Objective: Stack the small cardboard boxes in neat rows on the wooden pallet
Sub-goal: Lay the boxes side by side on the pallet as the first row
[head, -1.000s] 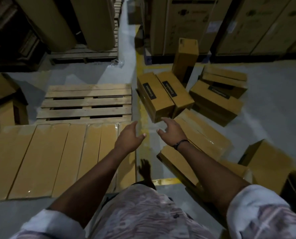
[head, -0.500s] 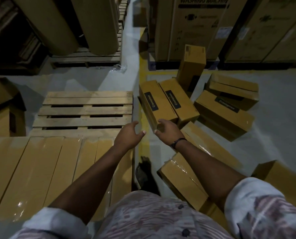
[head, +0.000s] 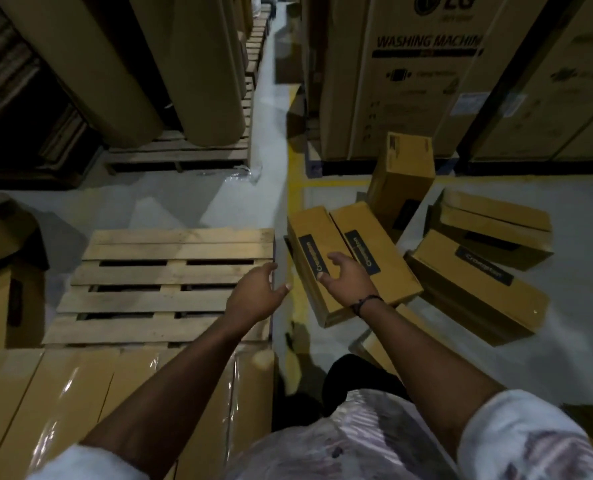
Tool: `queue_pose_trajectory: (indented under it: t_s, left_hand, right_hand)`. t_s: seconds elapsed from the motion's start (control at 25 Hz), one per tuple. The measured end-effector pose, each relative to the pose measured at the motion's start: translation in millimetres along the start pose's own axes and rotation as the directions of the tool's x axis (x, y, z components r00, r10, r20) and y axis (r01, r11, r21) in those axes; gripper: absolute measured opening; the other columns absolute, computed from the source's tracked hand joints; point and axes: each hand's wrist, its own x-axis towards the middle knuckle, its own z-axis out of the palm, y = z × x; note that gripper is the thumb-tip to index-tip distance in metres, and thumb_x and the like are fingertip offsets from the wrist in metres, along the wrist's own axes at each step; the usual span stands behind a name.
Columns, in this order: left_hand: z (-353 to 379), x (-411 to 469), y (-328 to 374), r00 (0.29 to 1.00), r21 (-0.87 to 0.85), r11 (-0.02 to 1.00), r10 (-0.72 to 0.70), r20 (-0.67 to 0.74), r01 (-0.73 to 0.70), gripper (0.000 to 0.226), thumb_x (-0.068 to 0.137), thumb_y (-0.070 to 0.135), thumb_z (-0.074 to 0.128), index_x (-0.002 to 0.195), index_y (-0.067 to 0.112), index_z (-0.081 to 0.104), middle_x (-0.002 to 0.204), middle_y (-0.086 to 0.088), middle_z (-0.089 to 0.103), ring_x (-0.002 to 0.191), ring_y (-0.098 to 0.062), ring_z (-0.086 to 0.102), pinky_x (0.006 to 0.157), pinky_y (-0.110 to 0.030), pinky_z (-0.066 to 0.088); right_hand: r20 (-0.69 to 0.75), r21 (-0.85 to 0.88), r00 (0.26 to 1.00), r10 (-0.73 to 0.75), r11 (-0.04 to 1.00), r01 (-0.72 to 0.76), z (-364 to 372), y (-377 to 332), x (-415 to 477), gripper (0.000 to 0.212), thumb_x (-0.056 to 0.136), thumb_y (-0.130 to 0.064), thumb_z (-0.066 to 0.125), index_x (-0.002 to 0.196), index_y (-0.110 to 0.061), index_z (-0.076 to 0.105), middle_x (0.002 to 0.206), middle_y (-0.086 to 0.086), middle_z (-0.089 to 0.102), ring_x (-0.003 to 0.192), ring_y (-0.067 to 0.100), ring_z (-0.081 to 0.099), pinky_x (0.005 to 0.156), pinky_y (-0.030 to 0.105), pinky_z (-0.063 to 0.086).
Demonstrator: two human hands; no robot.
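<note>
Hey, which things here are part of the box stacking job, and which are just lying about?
Job:
wooden pallet
small boxes on the floor
boxes already stacked
left hand, right hand, both open and empty

Lying about:
washing machine carton
big cardboard rolls
plastic scrap

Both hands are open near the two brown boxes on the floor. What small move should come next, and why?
Probably close both hands on the nearer long brown cardboard box with the dark label. The right hand is open over its top, the left hand is open beside its left edge, neither has a grip, and the bare wooden slat pallet has free space.
</note>
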Motion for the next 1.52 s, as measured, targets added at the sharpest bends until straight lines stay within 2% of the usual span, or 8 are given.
queue_pose_trajectory:
  t_s: [0.08, 0.2, 0.36, 0.6, 0.76, 0.96, 1.16, 1.52]
  left_hand:
    - [-5.9, 31.1, -1.7, 1.0, -0.023, 1.0, -0.017, 0.0, 0.017, 0.07, 0.093, 0.052, 0.065, 0.151, 0.015, 0.046, 0.149, -0.006, 0.054, 0.122, -0.025, 0.062, 0.097, -0.041, 0.053]
    - [-8.8, 74.3, 2.7, 1.0, -0.006, 1.0, -0.014, 0.013, 0.014, 0.07, 0.096, 0.051, 0.062, 0.152, 0.014, 0.044, 0.152, -0.007, 0.05, 0.136, -0.026, 0.051, 0.108, -0.039, 0.045]
    - [-15.8, 151.9, 25.5, 0.998, 0.009, 1.0, -0.013, 0.061, 0.012, 0.07, 0.098, 0.05, 0.059, 0.154, 0.013, 0.04, 0.154, -0.008, 0.048, 0.14, -0.026, 0.046, 0.111, -0.037, 0.041]
    - [-43.1, 250.5, 73.8, 1.0, -0.017, 1.0, 0.009, 0.003, -0.009, 0.061, 0.096, 0.044, 0.064, 0.147, 0.014, 0.048, 0.143, -0.013, 0.058, 0.13, -0.03, 0.053, 0.101, -0.035, 0.043]
    - [-54.3, 303.1, 83.3, 0.999, -0.009, 1.0, -0.017, 0.033, 0.017, 0.065, 0.095, 0.044, 0.066, 0.148, 0.011, 0.047, 0.143, -0.013, 0.058, 0.131, -0.03, 0.054, 0.103, -0.033, 0.042]
    - [-57.9, 377.4, 76.9, 0.999, 0.046, 0.999, -0.009, 0.048, 0.007, 0.065, 0.096, 0.041, 0.066, 0.15, 0.01, 0.046, 0.143, -0.014, 0.058, 0.132, -0.03, 0.052, 0.104, -0.033, 0.04]
    - [-72.1, 479.5, 67.4, 0.988, 0.015, 1.0, 0.02, 0.155, -0.022, 0.066, 0.097, 0.044, 0.065, 0.151, 0.012, 0.045, 0.146, -0.012, 0.055, 0.135, -0.028, 0.05, 0.107, -0.034, 0.039]
    - [-152.8, 690.4, 77.0, 0.944, 0.14, 0.962, 0.188, 0.272, -0.232, 0.068, 0.096, 0.046, 0.064, 0.15, 0.01, 0.044, 0.144, -0.016, 0.056, 0.133, -0.031, 0.051, 0.105, -0.035, 0.042]
  right_hand:
    - [0.037, 0.011, 0.999, 0.018, 1.0, -0.018, -7.6, -1.7, 33.2, 0.059, 0.099, -0.037, 0.061, 0.152, -0.021, 0.041, 0.154, 0.003, 0.045, 0.138, 0.027, 0.046, 0.112, 0.046, 0.042]
    - [0.053, 0.016, 0.999, 0.008, 1.0, -0.009, -11.0, 3.5, 82.7, 0.059, 0.101, -0.035, 0.06, 0.153, -0.02, 0.039, 0.156, 0.004, 0.042, 0.14, 0.028, 0.043, 0.112, 0.049, 0.041]
    - [0.072, -0.035, 0.997, -0.033, 0.999, 0.035, -24.5, 4.2, 158.1, 0.06, 0.101, -0.035, 0.06, 0.154, -0.02, 0.038, 0.155, 0.004, 0.043, 0.139, 0.029, 0.043, 0.112, 0.047, 0.041]
    - [0.105, -0.072, 0.994, -0.031, 0.997, 0.039, -69.3, -2.7, 259.8, 0.061, 0.1, -0.036, 0.06, 0.154, -0.022, 0.037, 0.157, 0.005, 0.039, 0.139, 0.031, 0.042, 0.111, 0.049, 0.041]
    - [0.117, -0.055, 0.993, -0.024, 0.998, 0.031, -90.1, -6.1, 317.2, 0.062, 0.096, -0.041, 0.062, 0.152, -0.022, 0.04, 0.155, 0.005, 0.043, 0.134, 0.032, 0.047, 0.108, 0.05, 0.044]
    - [0.117, -0.02, 0.993, 0.034, 0.999, -0.032, -97.9, -1.9, 386.3, 0.063, 0.097, -0.041, 0.062, 0.153, -0.024, 0.038, 0.155, 0.005, 0.042, 0.135, 0.033, 0.047, 0.108, 0.051, 0.044]
    - [0.158, -0.001, 0.978, 0.132, 0.991, -0.134, -106.3, -4.1, 469.5, 0.064, 0.101, -0.036, 0.058, 0.157, -0.019, 0.032, 0.161, 0.008, 0.034, 0.14, 0.034, 0.042, 0.112, 0.049, 0.039]
    - [-0.056, 0.102, 0.953, 0.298, 0.951, -0.291, -155.7, -59.5, 632.0, 0.064, 0.099, -0.04, 0.062, 0.154, -0.017, 0.037, 0.155, 0.011, 0.043, 0.135, 0.036, 0.047, 0.108, 0.05, 0.044]
